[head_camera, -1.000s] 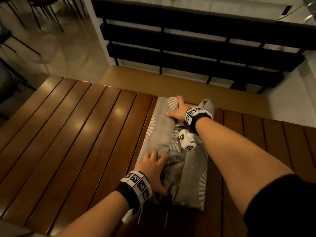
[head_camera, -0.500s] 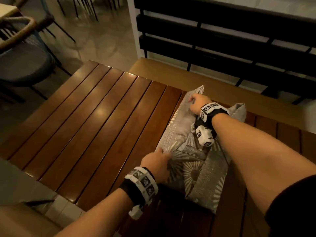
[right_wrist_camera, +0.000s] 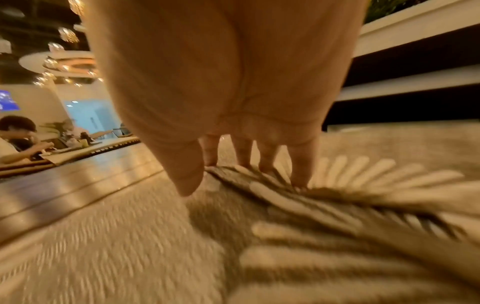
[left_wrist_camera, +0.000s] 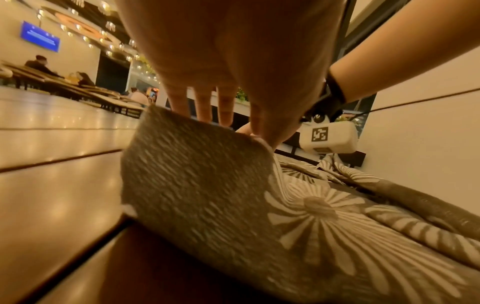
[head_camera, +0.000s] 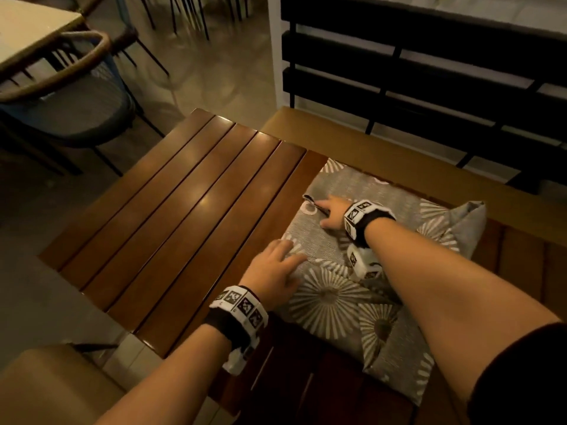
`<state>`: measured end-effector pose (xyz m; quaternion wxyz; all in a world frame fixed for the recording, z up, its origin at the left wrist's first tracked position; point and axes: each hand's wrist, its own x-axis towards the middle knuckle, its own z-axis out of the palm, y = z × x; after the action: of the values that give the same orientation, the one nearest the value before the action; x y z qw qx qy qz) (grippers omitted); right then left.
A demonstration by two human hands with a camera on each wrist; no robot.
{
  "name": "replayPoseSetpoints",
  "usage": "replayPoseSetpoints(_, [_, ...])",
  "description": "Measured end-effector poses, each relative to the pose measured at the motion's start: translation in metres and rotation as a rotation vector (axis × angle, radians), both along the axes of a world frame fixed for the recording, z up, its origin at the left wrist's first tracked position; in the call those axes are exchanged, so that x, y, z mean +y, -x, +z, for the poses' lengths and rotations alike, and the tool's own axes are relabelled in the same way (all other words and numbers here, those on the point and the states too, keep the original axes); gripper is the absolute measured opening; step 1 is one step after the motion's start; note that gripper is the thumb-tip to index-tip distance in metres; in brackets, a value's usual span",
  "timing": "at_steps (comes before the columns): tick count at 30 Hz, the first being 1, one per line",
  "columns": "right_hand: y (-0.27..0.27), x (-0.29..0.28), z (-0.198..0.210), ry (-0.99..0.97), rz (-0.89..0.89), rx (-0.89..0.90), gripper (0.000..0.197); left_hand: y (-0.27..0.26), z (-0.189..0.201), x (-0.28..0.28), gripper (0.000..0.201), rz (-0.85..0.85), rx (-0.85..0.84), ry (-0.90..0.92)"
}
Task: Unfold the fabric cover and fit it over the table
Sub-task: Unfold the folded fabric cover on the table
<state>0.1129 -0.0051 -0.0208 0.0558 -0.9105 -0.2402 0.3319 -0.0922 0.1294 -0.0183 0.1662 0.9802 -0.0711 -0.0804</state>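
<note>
A grey fabric cover (head_camera: 337,299) printed with white sunburst flowers lies partly folded on the right half of the brown slatted table (head_camera: 190,210). My left hand (head_camera: 294,268) is at the cover's near left edge. In the left wrist view a flap of the cover (left_wrist_camera: 207,195) stands up, and my left hand (left_wrist_camera: 233,127) pinches its top edge between straight fingers and thumb. My right hand (head_camera: 322,214) lies farther back on the cover beside a small folded edge. The right wrist view shows my right hand (right_wrist_camera: 233,179) pressing straight fingertips onto the cover (right_wrist_camera: 259,236), with the thumb free.
A tan bench (head_camera: 383,151) with a black slatted back (head_camera: 429,72) runs along the table's far side. A dark chair (head_camera: 76,102) and a pale table (head_camera: 27,29) stand at the left. A tan seat (head_camera: 46,384) is at the near left. People sit in the distance.
The cover has been opened out wider across the table. My right hand has let go of the bundle and now presses fingertips on the cloth. My left hand went from a fist grip to straight fingers.
</note>
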Motion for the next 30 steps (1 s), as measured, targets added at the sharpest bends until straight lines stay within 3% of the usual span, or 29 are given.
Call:
replayPoseSetpoints(3, [0.003,-0.003,-0.011,0.118,0.105,-0.074,0.074,0.003,-0.014,0.003,0.069,0.050,0.324,-0.048])
replayPoseSetpoints(8, [0.015,-0.002,-0.016,0.151,0.112,-0.064,0.081,0.016,-0.028,0.011,0.068,0.097,0.418,-0.132])
replayPoseSetpoints(11, [0.021,-0.001,-0.014,0.140,0.118,-0.063,0.080,0.012,-0.022,0.003,0.076,0.097,0.405,-0.203])
replayPoseSetpoints(14, [0.028,-0.005,-0.010,0.088,0.104,-0.071,0.081,0.001,-0.016,-0.011,0.087,0.011,0.287,-0.202])
replayPoseSetpoints(17, [0.034,-0.022,-0.011,0.038,0.090,-0.079,0.079,-0.003,-0.021,-0.017,0.087,-0.078,0.363,-0.143])
replayPoseSetpoints(22, [0.040,-0.079,0.005,0.068,0.097,-0.116,0.078,-0.002,-0.033,-0.012,0.084,0.053,0.357,-0.058])
replayPoseSetpoints(30, [0.043,-0.158,0.034,0.216,0.006,-0.294,0.057,-0.013,-0.020,-0.017,0.086,0.099,0.371,-0.156])
